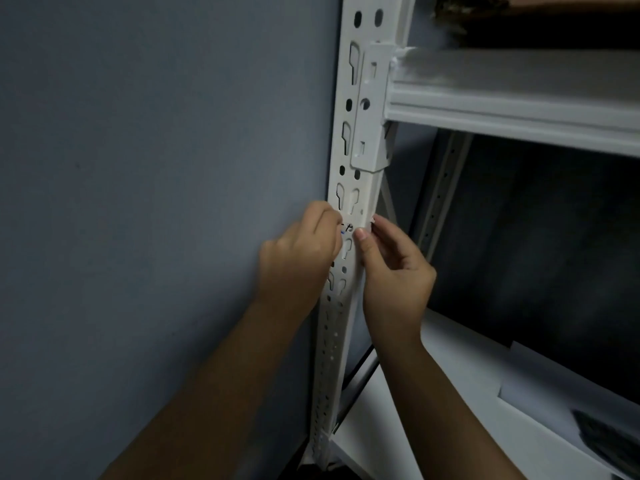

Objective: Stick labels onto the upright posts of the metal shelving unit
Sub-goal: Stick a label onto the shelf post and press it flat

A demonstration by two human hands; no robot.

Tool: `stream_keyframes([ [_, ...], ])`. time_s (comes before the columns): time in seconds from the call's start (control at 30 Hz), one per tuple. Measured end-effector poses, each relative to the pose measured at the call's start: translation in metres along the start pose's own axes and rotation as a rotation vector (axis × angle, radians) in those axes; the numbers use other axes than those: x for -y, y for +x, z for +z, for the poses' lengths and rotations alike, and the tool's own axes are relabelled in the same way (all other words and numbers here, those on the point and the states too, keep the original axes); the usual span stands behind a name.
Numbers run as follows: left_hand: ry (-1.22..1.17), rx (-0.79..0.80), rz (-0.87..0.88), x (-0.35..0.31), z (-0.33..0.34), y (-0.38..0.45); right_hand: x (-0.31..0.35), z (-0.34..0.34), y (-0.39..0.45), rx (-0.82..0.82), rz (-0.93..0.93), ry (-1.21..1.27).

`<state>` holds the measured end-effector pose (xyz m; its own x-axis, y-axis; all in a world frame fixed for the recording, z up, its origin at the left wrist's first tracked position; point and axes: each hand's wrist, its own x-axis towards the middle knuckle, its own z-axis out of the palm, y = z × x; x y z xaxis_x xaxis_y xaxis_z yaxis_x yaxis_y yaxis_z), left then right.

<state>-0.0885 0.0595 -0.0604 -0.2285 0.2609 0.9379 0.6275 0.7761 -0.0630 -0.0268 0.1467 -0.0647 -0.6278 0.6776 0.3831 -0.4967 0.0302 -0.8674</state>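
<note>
Label (349, 227) sits across the front face of the white slotted post (360, 98), just below a pair of keyhole slots, dark marks on it. Left hand (304, 251) has fingers curled, tips pinching the label's left edge. Right hand (391, 268) pinches the right edge, thumb on the post face, fingers wrapped behind the corner. Shelf beam (512, 98) above right, grey wall (156, 168) left.
</note>
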Motion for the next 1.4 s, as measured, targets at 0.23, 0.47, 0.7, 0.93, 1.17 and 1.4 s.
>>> stream_keyframes([
  [0.23, 0.244, -0.004, 0.083, 0.003, 0.004, 0.007, -0.001, 0.002, 0.0, -0.022, 0.003, 0.024],
  [0.47, 0.194, 0.065, 0.04, 0.001, 0.002, 0.012, 0.0, 0.002, -0.001, -0.03, 0.016, 0.017],
  [0.7, 0.131, 0.131, -0.022, -0.002, -0.004, 0.015, -0.001, 0.002, 0.001, -0.027, 0.037, 0.002],
  [0.93, 0.048, 0.158, -0.03, -0.002, -0.006, 0.007, -0.006, 0.005, -0.002, -0.058, 0.031, 0.002],
  [1.17, -0.259, 0.313, -0.346, -0.009, -0.026, 0.013, -0.001, 0.003, -0.001, -0.05, 0.053, 0.024],
  [1.4, -0.375, 0.295, -0.437, -0.009, -0.027, 0.015, 0.005, 0.003, -0.002, -0.068, 0.033, 0.022],
])
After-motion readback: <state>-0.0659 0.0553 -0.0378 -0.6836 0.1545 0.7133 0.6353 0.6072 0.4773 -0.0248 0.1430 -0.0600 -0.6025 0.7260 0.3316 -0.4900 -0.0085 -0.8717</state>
